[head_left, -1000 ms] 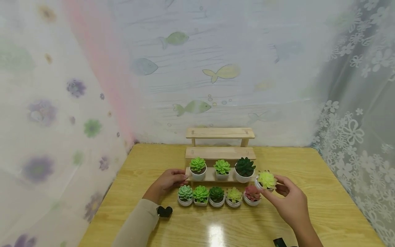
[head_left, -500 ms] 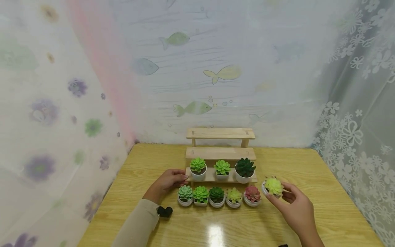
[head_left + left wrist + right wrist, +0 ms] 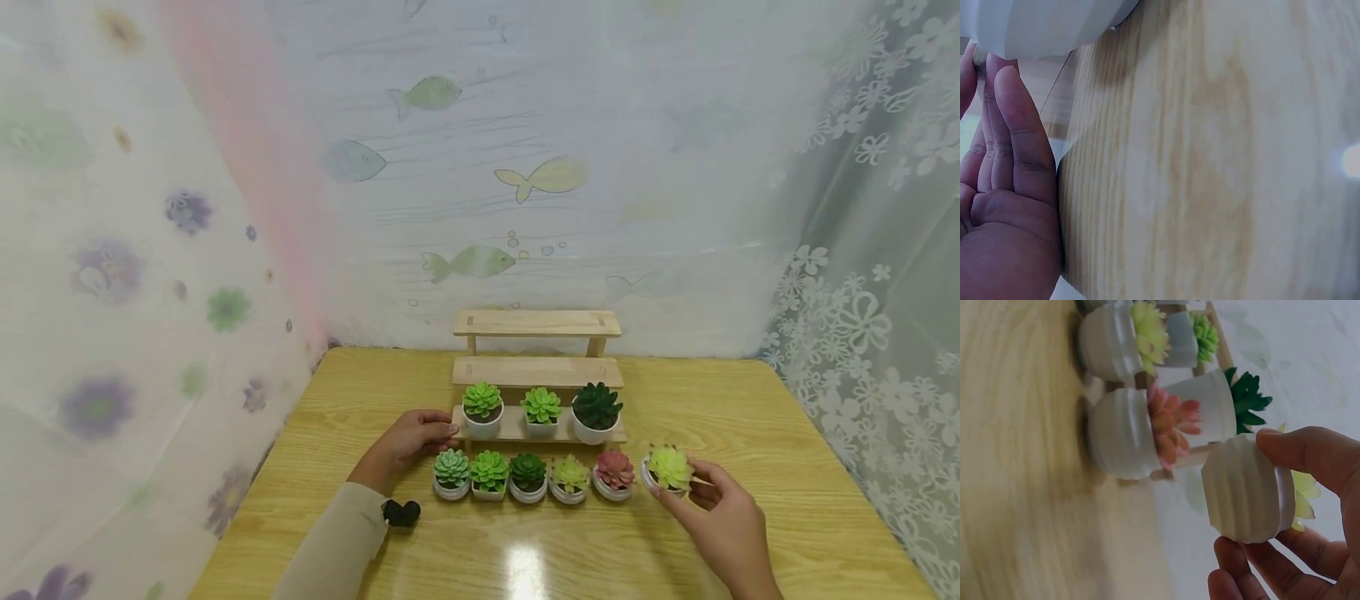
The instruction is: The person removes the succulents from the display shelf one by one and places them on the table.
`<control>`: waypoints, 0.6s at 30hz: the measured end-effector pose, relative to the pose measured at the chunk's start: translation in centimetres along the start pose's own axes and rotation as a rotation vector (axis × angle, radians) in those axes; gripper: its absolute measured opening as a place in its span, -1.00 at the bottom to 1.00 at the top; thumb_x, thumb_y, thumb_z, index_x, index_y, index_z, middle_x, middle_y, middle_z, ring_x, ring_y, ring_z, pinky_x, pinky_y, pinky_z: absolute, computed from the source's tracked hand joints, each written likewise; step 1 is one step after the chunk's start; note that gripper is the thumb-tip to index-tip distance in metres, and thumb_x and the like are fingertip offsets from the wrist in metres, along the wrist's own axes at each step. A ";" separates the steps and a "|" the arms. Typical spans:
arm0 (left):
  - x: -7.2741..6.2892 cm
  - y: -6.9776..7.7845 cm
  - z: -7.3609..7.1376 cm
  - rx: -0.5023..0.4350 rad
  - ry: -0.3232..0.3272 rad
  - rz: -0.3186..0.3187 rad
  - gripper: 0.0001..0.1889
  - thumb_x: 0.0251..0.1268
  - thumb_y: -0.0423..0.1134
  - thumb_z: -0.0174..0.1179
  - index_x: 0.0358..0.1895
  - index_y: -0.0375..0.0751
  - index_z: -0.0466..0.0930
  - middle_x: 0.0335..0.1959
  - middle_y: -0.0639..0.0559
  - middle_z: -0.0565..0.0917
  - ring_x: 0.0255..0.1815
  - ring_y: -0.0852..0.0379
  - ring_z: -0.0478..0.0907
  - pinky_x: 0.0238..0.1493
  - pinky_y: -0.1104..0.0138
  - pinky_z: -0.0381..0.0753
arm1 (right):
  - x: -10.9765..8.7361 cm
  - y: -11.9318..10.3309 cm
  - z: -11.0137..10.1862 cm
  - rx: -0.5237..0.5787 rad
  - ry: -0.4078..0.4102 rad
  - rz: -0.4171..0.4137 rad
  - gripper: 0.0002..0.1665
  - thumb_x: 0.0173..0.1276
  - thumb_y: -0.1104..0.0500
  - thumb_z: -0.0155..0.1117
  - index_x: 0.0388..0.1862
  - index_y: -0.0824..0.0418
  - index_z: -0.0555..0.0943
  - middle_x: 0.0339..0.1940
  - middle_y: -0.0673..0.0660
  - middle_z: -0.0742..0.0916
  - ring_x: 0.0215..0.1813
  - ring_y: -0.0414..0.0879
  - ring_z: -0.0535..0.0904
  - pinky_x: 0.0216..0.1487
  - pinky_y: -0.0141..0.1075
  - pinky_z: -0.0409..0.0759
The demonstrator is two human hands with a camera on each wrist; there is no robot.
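In the head view my right hand (image 3: 723, 521) holds a potted succulent (image 3: 670, 468) with yellow-green leaves and a ribbed white pot, to the right of the front row. Thumb and fingers grip the pot's sides, and the right wrist view has its base above the tabletop. My left hand (image 3: 408, 442) pinches the left end of the lowest shelf of a three-tier wooden stand (image 3: 536, 372). That shelf bears two bright green succulents (image 3: 482, 400) and a dark green one (image 3: 596, 407). Nearest the held pot stands a red succulent (image 3: 614, 472) on the table.
Left of the red succulent, a row of small potted succulents (image 3: 527, 475) lines the table (image 3: 450, 550) before the stand. A black object (image 3: 401, 513) is at the left cuff. Patterned cloth (image 3: 555, 233) hangs behind and at both sides.
My right hand has carried the yellow-green succulent rightward and toward me, away from beside the lowest shelf, then slightly lower. The left hand stays at the shelf's end.
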State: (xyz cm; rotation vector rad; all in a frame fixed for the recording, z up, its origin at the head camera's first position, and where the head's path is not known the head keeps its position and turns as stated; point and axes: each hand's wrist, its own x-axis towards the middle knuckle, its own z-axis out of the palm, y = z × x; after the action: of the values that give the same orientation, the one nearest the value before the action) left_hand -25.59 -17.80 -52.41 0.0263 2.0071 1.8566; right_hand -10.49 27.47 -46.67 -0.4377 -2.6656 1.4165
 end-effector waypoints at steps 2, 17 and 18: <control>0.0 0.0 0.0 0.002 0.001 0.004 -0.56 0.47 -0.23 0.31 0.26 -0.45 0.53 -0.14 -0.07 0.79 -0.18 0.17 0.78 -0.16 0.40 0.75 | -0.2 0.2 0.2 -0.009 -0.016 0.007 0.09 0.08 -0.40 0.58 0.42 0.21 0.49 0.28 0.38 0.67 0.23 0.27 0.68 -0.05 -0.16 0.79; -0.1 0.0 0.0 -0.004 -0.002 0.004 -0.50 0.47 -0.23 0.31 0.32 -0.48 0.47 -0.11 -0.08 0.77 -0.18 0.18 0.78 -0.15 0.40 0.74 | -2.6 0.0 3.9 0.012 -0.158 -0.040 -0.09 0.05 -0.24 0.68 0.31 0.16 0.60 0.16 0.26 0.74 0.06 0.10 0.76 0.00 -0.10 0.77; -0.1 -0.1 0.0 -0.006 -0.001 0.004 -0.50 0.47 -0.23 0.31 0.31 -0.48 0.48 -0.11 -0.09 0.77 -0.18 0.17 0.78 -0.16 0.40 0.75 | -2.7 0.0 4.3 0.022 -0.166 -0.051 -0.11 0.04 -0.22 0.69 0.29 0.15 0.61 0.16 0.24 0.74 0.05 0.08 0.76 -0.01 -0.11 0.77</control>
State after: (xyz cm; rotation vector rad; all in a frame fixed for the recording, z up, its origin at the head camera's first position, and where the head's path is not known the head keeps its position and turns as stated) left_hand -25.48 -17.85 -52.48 0.0292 2.0025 1.8643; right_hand -8.82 23.28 -48.91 -0.2582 -2.7638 1.5286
